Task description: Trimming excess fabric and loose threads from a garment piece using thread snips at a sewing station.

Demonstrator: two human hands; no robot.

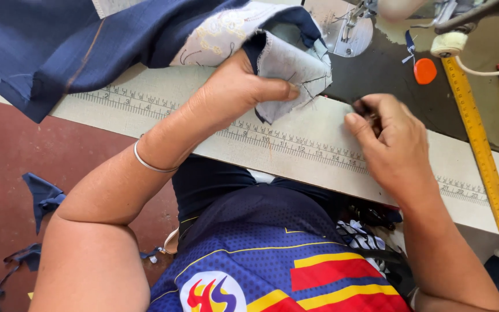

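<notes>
The left hand (235, 92) is clenched on the grey lining piece (293, 66) at 12 o'clock on the worktop (295, 150), thumb pressing its frayed edge. The navy cloth (59, 43) trails off toward 10 o'clock. The right hand (391, 138), at 3 o'clock, pinches something small and dark; what it is cannot be told. A yellow ruler (477, 138) lies beyond it
</notes>
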